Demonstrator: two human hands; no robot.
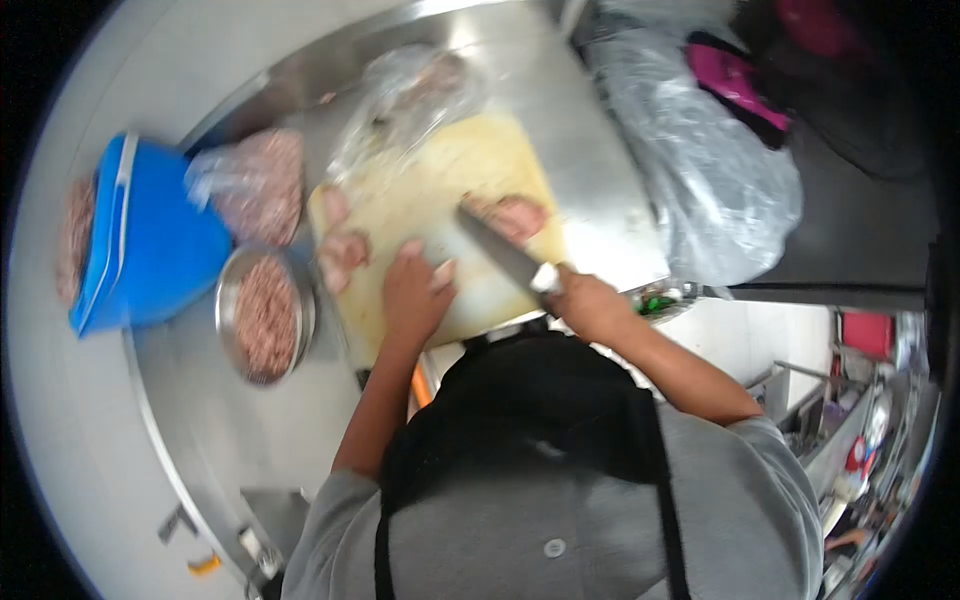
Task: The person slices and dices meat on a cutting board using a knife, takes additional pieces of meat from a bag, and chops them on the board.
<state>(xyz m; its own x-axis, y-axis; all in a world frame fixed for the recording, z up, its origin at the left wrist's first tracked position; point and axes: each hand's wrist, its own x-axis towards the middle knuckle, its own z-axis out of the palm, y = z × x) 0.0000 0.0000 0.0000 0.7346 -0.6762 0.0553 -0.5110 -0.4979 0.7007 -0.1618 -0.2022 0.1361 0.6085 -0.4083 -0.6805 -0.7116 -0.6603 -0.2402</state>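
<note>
Clock positions are read from the centre of the cutting board (450, 175), with 12 o'clock directly away from the person. At 4 o'clock, at the near-right edge of the board, the right hand (590, 303) is closed around the handle of the knife (500, 247); the blade extends toward 10 o'clock, its tip just beside the meat portion (520, 216). At 7 o'clock, the left hand (415, 290) is over the board, fingers partly bent and slightly spread; a pale spot shows at the fingertips, but blur prevents telling whether a piece is held. At 8 o'clock, off the board, the metal bowl (266, 316) contains ground meat. Small meat pieces (342, 252) rest at 9 o'clock along the board's left edge, with the blue bag (155, 235) farther out. The meat portion is at 3 o'clock, on the board. A bag of ground meat (265, 185) is located at 10 o'clock, and a clear plastic bag (405, 105) at 12 o'clock overlaps the board's far edge.
</note>
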